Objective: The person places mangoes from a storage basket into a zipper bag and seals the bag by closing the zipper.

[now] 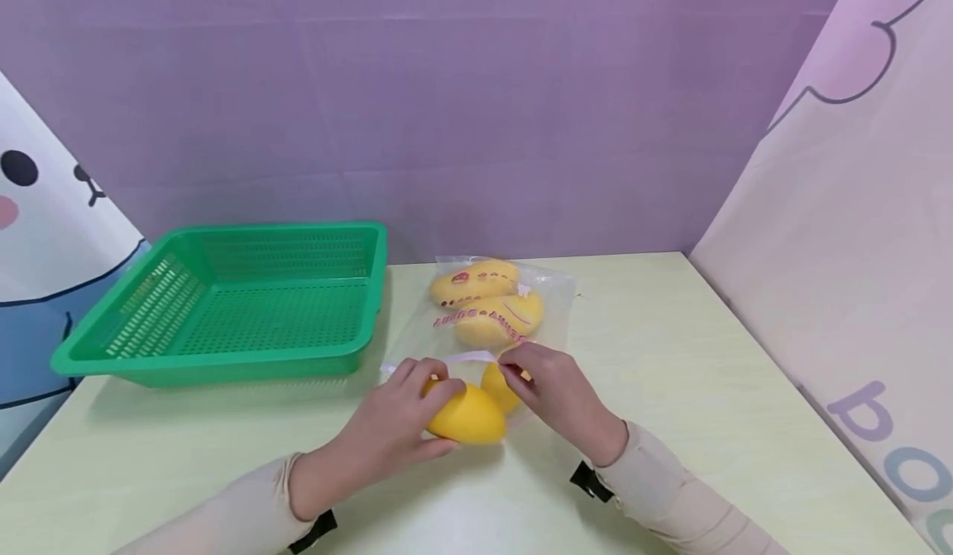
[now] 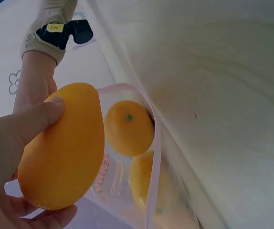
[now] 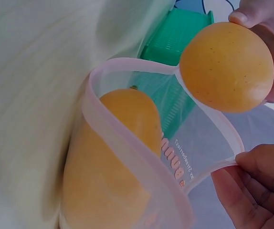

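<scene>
My left hand (image 1: 395, 416) grips a yellow mango (image 1: 472, 419) just above the table, at the near end of a clear printed bag (image 1: 557, 290). The bag lies flat, its pink-edged mouth facing me and standing open in the right wrist view. Thumb and fingers of my right hand (image 1: 557, 385) pinch the upper edge (image 3: 228, 163) of that mouth. Two mangoes lie deep in the bag, the rear mango (image 1: 484, 278) and the middle mango (image 1: 487, 329). Another mango (image 1: 497, 383) sits close to the mouth, partly hidden by the held one.
A green plastic basket (image 1: 223, 363) with perforated sides stands on the left of the pale table (image 1: 670, 356). Behind the table hangs a purple backdrop (image 1: 484, 108). A printed panel (image 1: 841, 257) borders the right side.
</scene>
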{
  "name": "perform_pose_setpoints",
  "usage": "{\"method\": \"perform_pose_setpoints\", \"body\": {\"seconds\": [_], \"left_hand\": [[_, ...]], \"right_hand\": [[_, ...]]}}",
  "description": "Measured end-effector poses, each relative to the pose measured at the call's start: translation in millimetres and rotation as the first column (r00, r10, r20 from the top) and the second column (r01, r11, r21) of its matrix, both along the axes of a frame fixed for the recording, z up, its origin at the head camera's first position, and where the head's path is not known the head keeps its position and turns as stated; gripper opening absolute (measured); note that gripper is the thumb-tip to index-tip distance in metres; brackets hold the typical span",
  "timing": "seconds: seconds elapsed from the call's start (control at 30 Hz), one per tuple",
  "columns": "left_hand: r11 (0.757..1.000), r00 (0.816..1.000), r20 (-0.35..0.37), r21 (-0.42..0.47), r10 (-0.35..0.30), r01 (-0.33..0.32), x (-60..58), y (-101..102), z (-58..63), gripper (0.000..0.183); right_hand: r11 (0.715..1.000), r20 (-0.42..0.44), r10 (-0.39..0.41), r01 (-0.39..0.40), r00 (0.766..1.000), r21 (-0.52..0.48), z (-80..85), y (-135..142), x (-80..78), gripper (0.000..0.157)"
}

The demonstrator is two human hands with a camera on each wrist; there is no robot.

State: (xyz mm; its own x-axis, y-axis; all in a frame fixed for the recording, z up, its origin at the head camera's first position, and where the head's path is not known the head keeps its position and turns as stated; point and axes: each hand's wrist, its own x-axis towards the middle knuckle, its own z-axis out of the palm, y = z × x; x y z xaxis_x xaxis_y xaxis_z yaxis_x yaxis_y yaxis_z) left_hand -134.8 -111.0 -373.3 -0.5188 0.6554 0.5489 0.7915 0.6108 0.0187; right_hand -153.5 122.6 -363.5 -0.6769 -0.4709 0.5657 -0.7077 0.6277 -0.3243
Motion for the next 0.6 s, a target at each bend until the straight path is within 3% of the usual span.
{"method": "perform_pose_setpoints", "body": {"seconds": [0.6], "left_hand": [[0.997,0.998,-0.004,-0.035,0.067,-0.067,2.3,20,-9.4,0.065]], "right_hand": [[1.000,-0.011,-0.016,0.016,1.000,0.024,1.3,0,-1.1,0.012]]}}
